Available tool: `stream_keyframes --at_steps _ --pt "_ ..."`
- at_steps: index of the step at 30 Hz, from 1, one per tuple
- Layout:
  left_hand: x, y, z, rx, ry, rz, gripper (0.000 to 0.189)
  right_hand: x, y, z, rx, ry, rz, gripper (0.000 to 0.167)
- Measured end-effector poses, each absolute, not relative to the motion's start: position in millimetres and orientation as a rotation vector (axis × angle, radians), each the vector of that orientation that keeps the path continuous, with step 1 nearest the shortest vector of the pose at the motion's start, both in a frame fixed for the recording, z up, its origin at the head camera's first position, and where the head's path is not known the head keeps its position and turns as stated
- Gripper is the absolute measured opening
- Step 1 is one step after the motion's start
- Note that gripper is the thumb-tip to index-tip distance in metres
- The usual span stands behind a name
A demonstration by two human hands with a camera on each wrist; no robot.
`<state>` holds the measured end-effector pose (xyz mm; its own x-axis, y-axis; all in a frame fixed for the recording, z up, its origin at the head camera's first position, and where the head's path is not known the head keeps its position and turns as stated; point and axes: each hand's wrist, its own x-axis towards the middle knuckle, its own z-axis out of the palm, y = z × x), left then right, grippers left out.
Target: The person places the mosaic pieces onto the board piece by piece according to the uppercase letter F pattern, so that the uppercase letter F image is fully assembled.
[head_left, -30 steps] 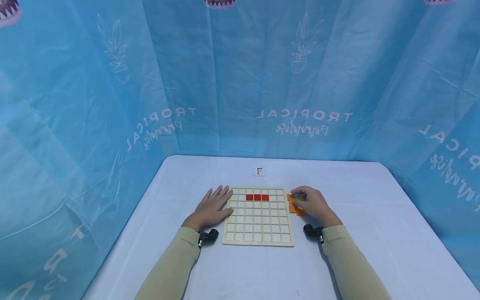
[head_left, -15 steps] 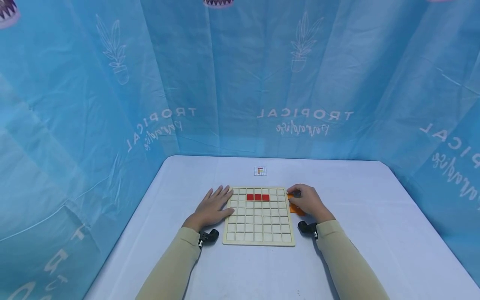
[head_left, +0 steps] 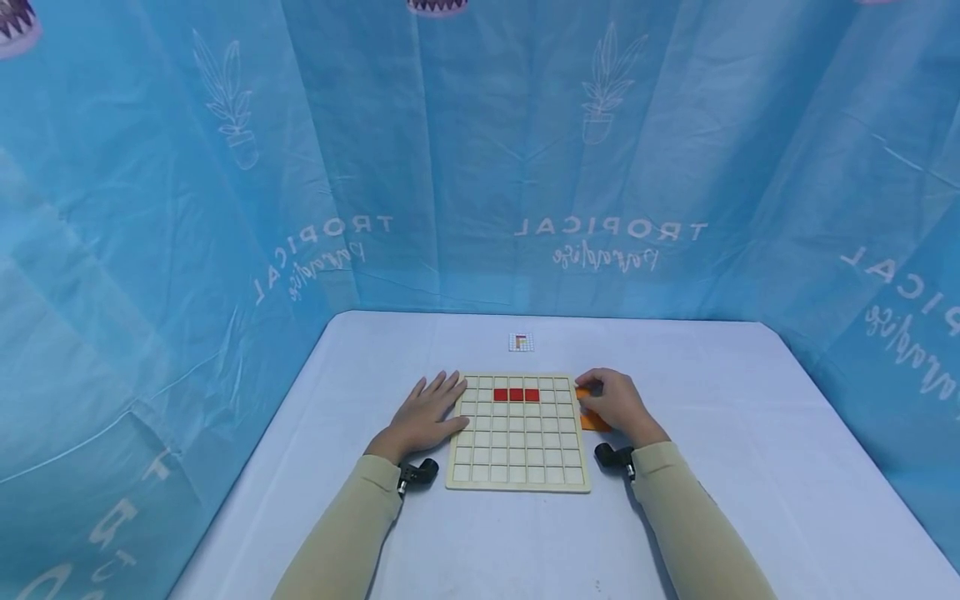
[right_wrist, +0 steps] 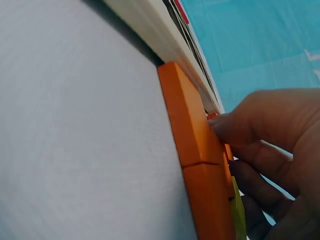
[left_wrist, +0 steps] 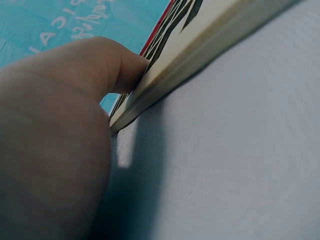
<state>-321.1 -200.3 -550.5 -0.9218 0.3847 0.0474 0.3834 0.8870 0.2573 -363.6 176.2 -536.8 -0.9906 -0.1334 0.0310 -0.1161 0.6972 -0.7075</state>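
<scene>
A pale wooden grid board (head_left: 517,456) lies on the table, with three red tiles (head_left: 516,395) side by side in an upper row. My left hand (head_left: 426,417) rests on the board's left edge, fingers spread. In the left wrist view the thumb (left_wrist: 125,72) presses on the board's rim. At the right edge my right hand (head_left: 617,407) has thumb and index finger bent around an orange tile (head_left: 582,392). Other orange tiles (right_wrist: 187,120) lie against the board's edge under that hand. A yellow-green piece (right_wrist: 238,212) shows beside them, partly hidden by the fingers.
A small printed grid card (head_left: 521,342) with a coloured pattern lies beyond the board. White cloth (head_left: 480,546) covers the table. Blue printed curtains (head_left: 480,167) hang behind and at both sides. Each wrist wears a black camera (head_left: 615,457).
My right hand has shifted slightly left and away from me, closer to the board, covering the yellow-green piece in the head view. My left hand stays in place on the board.
</scene>
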Motion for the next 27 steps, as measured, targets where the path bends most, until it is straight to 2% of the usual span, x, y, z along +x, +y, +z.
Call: stream_keyframes --at_steps 15,23,27 --pt "-321.6 -199.8 -550.4 0.63 3.05 0.41 0.078 -359.1 172.8 -529.5 -0.188 2.892 -1.254 0.03" --pt "-321.8 -200.9 -549.8 0.627 3.049 0.4 0.078 -351.5 159.3 -521.4 -0.321 2.899 -1.32 0.028" --pt "-321.4 -201.0 -549.6 0.628 3.049 0.4 0.078 -349.1 150.5 -525.2 -0.478 2.883 -1.353 0.027"
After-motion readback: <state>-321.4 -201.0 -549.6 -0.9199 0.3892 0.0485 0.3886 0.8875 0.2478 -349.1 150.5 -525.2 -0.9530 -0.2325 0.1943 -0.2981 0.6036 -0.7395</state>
